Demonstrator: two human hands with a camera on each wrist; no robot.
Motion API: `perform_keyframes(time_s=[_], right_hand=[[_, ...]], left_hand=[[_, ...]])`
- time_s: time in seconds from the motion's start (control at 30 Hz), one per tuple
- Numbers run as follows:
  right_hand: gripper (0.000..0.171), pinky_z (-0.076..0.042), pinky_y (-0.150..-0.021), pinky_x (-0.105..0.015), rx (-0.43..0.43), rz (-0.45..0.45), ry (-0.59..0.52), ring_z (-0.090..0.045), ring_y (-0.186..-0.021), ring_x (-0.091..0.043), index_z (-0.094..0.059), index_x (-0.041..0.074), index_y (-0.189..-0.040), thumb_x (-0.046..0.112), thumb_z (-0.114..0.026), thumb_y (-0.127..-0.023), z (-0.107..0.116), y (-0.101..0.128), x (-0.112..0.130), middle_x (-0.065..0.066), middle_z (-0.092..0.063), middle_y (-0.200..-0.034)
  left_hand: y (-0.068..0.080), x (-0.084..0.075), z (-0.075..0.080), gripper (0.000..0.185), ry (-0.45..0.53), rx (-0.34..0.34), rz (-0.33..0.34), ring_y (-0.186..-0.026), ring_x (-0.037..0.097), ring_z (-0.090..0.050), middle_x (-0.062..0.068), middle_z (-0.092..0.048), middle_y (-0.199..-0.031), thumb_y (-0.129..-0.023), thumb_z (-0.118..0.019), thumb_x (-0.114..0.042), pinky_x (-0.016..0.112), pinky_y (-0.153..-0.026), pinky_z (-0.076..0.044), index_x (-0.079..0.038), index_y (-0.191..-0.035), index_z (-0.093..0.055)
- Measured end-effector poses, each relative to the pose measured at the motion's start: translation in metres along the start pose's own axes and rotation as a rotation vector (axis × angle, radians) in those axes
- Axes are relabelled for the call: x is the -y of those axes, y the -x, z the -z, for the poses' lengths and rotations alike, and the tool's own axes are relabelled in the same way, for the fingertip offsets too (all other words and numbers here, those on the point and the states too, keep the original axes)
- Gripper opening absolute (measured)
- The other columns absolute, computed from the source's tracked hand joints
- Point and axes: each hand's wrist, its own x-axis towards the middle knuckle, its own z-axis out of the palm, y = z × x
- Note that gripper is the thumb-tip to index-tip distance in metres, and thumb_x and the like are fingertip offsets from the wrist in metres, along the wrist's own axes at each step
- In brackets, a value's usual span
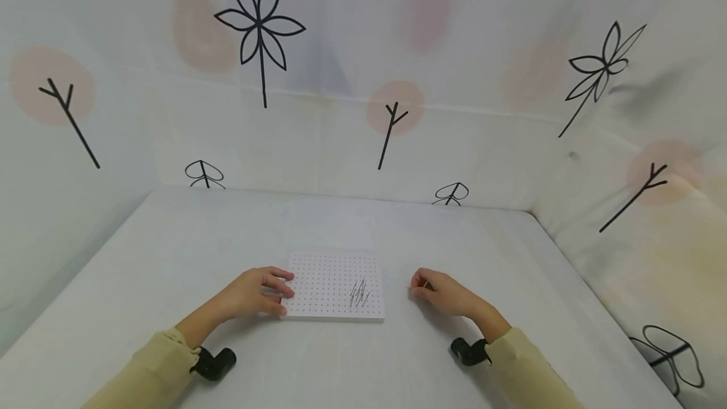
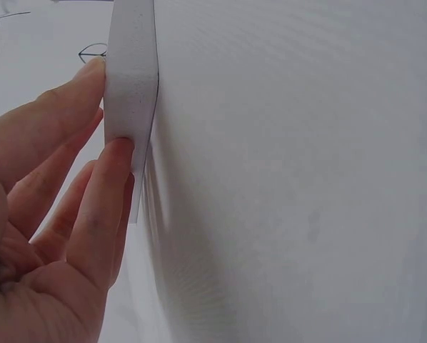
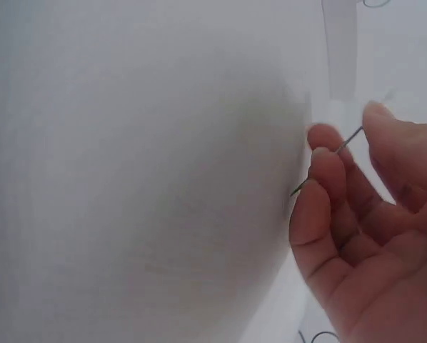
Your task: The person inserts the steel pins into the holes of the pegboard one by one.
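Note:
A white board (image 1: 320,283) dotted with rows of small holes lies on the table. Several thin metal pins (image 1: 360,294) stand slanted in its front right part. At the board's left edge rests my left hand (image 1: 250,294), fingers spread and thumb by the front corner. The left wrist view shows fingertips (image 2: 117,153) against the board's side. To the right of the board, apart from it, my right hand (image 1: 445,293) holds a thin metal pin (image 3: 350,139) between thumb and curled fingers, close over the table.
The white-covered table (image 1: 341,365) stretches around the board. Behind it and at both sides hang white cloth walls (image 1: 341,144) with black plant drawings. Dark wrist cameras (image 1: 214,363) are strapped near both beige sleeves (image 1: 144,374).

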Motion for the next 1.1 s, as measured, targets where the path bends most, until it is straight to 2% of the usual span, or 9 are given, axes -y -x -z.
perform_keyframes(time_s=[0.23,0.57,0.8,1.1], right_hand=[[0.006,-0.049,-0.065,-0.025,-0.073,-0.026,-0.087,-0.055,-0.073,-0.016,-0.057,0.004,-0.094,0.008,-0.06,-0.09,-0.004,-0.006,0.009,-0.002,-0.058,-0.083],[0.008,-0.053,-0.068,-0.027,-0.135,0.036,-0.209,-0.062,-0.075,-0.02,-0.059,0.003,-0.093,0.006,-0.063,-0.087,-0.01,-0.012,0.02,-0.006,-0.066,-0.087],[0.007,-0.054,-0.07,-0.028,-0.137,0.067,-0.312,-0.066,-0.079,-0.021,-0.054,0.001,-0.094,0.001,-0.059,-0.089,-0.016,-0.018,0.028,-0.011,-0.068,-0.089],[0.008,-0.054,-0.071,-0.03,-0.115,0.09,-0.337,-0.066,-0.081,-0.022,-0.051,0.0,-0.094,0.001,-0.058,-0.09,-0.025,-0.023,0.038,-0.014,-0.068,-0.091]], left_hand=[[0.0,0.0,0.0,0.024,0.001,0.0,-0.001,-0.096,0.021,-0.061,0.013,-0.053,-0.125,-0.067,-0.082,-0.008,0.027,-0.078,-0.051,-0.008,-0.089,-0.072],[0.0,0.001,0.0,0.024,-0.011,-0.005,-0.002,-0.099,0.021,-0.06,0.012,-0.054,-0.125,-0.067,-0.082,-0.009,0.027,-0.078,-0.051,-0.01,-0.088,-0.072],[0.0,0.003,0.0,0.024,-0.003,0.001,-0.013,-0.099,0.022,-0.06,0.013,-0.053,-0.125,-0.066,-0.082,-0.009,0.027,-0.078,-0.051,-0.009,-0.088,-0.072],[0.001,0.001,0.0,0.024,-0.002,-0.005,-0.011,-0.108,0.029,-0.055,0.012,-0.054,-0.124,-0.067,-0.082,-0.008,0.027,-0.079,-0.051,-0.009,-0.088,-0.072]])
